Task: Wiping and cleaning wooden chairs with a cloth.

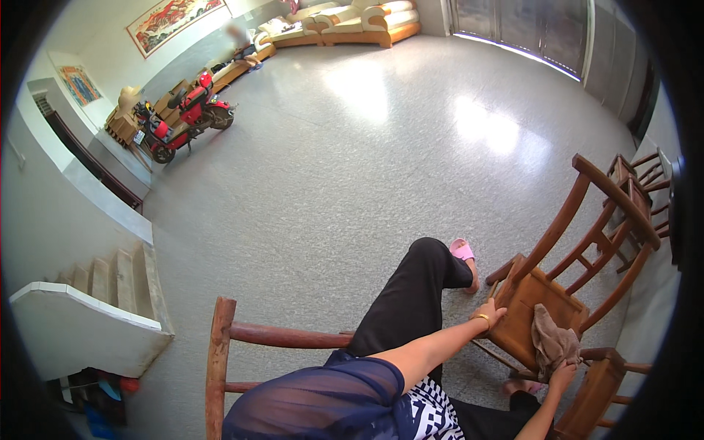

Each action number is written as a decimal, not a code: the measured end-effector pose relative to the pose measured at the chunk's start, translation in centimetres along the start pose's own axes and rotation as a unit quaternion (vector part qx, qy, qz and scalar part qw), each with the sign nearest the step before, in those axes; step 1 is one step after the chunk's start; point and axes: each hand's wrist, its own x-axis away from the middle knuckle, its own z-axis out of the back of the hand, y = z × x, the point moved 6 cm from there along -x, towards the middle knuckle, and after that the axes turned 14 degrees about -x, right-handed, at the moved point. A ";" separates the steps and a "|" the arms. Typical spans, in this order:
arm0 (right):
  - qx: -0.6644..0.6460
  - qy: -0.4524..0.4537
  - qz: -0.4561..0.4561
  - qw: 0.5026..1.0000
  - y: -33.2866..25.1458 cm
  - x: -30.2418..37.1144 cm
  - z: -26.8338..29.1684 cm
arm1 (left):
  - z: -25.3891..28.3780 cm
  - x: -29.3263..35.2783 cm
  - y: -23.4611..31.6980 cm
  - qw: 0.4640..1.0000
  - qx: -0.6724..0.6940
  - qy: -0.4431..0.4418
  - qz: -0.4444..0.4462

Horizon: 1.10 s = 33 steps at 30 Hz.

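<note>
A wooden chair (529, 296) with a curved open back stands close at my right, tilted in the wide view. My left hand (493, 312), with a gold bracelet at its wrist, grips the near left edge of its seat. A crumpled brown cloth (554, 341) hangs over the right side of that seat. My right hand (565, 375) is closed on the lower end of the cloth, at the seat's edge; part of its fingers is hidden by the cloth.
Beside my right hand is a wooden stool or chair (598, 385); more wooden chairs (642, 180) stand along the right wall. I sit by a wooden chair frame (286, 335). Stairs (110, 282) rise at left. Farther off are a red scooter (189, 114), sofas (367, 26) and a seated person (242, 48).
</note>
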 end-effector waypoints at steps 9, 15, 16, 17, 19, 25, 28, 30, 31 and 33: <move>-0.049 -0.009 -0.006 0.999 -1.4 2.1 2.0 | -0.2 1.7 -0.7 1.000 -0.020 -0.024 0.001; 0.036 0.047 0.069 0.996 -3.8 4.3 3.7 | -0.9 2.2 -1.6 1.000 -0.010 -0.019 -0.011; 0.052 0.082 0.092 0.991 -2.7 4.6 3.8 | -1.0 2.8 -1.1 0.999 -0.020 -0.031 -0.008; 0.050 0.081 0.092 0.991 -3.0 5.1 3.9 | -0.7 3.4 -1.3 0.999 -0.025 -0.035 0.003; 0.026 -0.026 0.020 0.999 -5.6 6.3 4.7 | -0.4 3.2 -2.6 0.999 -0.018 -0.022 0.018; -0.041 -0.076 -0.016 0.996 -6.5 8.4 3.9 | -0.3 3.8 -2.3 0.999 -0.027 -0.029 0.025; -0.049 -0.124 0.004 0.991 -7.6 8.0 3.2 | -0.6 3.5 -2.4 0.999 -0.032 -0.034 0.024; -0.052 -0.143 0.020 0.988 -8.8 7.7 2.7 | -0.8 3.5 -2.4 0.999 -0.032 -0.034 0.024; -0.057 -0.162 0.038 0.984 -9.6 7.6 2.3 | -0.9 3.5 -2.5 0.999 -0.029 -0.033 0.025; -0.068 -0.181 0.064 0.979 -12.7 7.4 2.2 | -0.8 3.4 -2.9 0.999 -0.025 -0.029 0.029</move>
